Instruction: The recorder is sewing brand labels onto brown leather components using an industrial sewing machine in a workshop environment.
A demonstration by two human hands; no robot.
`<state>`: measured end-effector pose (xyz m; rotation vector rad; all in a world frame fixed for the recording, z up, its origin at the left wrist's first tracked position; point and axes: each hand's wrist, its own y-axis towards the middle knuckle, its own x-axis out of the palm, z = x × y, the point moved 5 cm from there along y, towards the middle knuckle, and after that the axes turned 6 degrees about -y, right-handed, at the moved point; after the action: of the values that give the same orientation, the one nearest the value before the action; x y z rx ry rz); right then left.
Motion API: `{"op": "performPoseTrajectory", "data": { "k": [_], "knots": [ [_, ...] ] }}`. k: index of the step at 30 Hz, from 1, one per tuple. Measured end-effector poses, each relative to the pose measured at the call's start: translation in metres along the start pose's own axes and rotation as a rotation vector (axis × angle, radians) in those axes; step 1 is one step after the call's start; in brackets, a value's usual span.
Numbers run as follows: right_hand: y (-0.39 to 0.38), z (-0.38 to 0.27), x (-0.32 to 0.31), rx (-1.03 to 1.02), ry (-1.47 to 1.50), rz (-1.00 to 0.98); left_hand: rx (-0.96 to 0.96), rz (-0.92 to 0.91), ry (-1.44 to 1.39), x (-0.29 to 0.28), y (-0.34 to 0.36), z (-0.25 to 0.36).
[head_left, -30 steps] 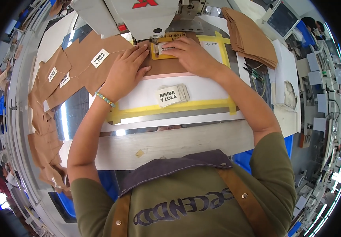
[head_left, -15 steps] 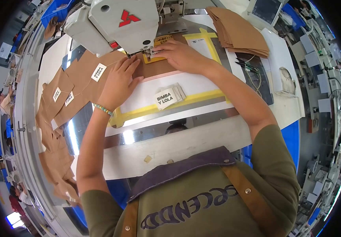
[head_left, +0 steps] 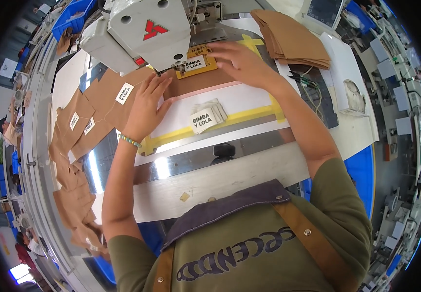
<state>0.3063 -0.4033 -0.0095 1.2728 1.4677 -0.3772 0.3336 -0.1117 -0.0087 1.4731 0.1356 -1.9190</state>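
Sheet of brown material (head_left: 201,83) is being supported over a white backing (head_left: 244,103) on the table (head_left: 259,168), beneath the head of a white sewing machine (head_left: 147,22). A yellow frame (head_left: 212,63) is lying on the sheet, and a white label (head_left: 195,63) is being bordered by its rim. Left hand (head_left: 148,104) is being laid at the sheet's left end, fingers extended and slightly parted; nothing is being gripped. Right hand (head_left: 247,63) is being held with fingers outstretched at the frame's right side; whether contact is being made cannot be told. The sheet is being judged light, thin and flexible, probably liable to slide or buckle; flat pressure near its left and front edges is being advised. The frame is being judged stiff, its right rim being preferred for holding. The label is being judged light and easily shifted; pinching is being discouraged.
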Motion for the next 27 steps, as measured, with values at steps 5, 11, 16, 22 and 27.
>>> {"op": "performPoseTrajectory", "data": {
  "k": [5,11,16,22,27],
  "knots": [
    [-0.017,0.065,-0.031,0.267,0.164,0.365,-0.011,-0.046,0.007,0.009,0.014,0.005],
    [-0.030,0.102,-0.035,0.553,0.556,0.479,0.055,-0.031,0.035,0.017,0.020,0.004],
    [-0.029,0.099,-0.040,0.513,0.598,0.519,0.044,-0.044,0.051,0.019,0.026,0.010],
    [-0.028,0.096,-0.041,0.533,0.623,0.494,0.047,-0.051,-0.034,0.015,0.026,0.009],
    [-0.026,0.095,-0.040,0.540,0.642,0.474,0.032,-0.075,-0.065,0.019,0.025,0.002]
  ]
}}
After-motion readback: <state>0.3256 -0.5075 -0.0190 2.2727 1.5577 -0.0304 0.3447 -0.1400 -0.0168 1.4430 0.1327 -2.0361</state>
